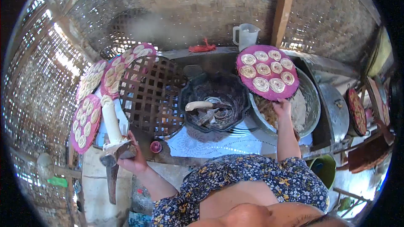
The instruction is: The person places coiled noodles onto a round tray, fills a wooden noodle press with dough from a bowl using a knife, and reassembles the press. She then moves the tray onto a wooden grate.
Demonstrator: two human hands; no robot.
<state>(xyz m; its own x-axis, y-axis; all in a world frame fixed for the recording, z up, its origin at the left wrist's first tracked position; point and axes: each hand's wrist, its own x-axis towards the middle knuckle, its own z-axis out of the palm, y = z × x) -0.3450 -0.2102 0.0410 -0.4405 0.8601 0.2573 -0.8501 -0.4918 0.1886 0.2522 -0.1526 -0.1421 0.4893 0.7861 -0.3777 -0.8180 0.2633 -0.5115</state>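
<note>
In my right hand is the near edge of a round pink tray, raised over a big metal basin. Several coiled white noodle nests lie on it. Pale flour or dough shows in the basin below. My left hand, at the left, is closed around a wooden hand press with a dough-smeared white cylinder standing out of it. The fingers are partly hidden behind the press. Near this hand are a small pink cup and another pink tray with nests.
A dark scalloped bowl holding a pale-handled tool stands in the middle. Left of it leans an open-weave round rack, with more pink trays behind. A clear plastic jug stands at the back. A metal lid is at right.
</note>
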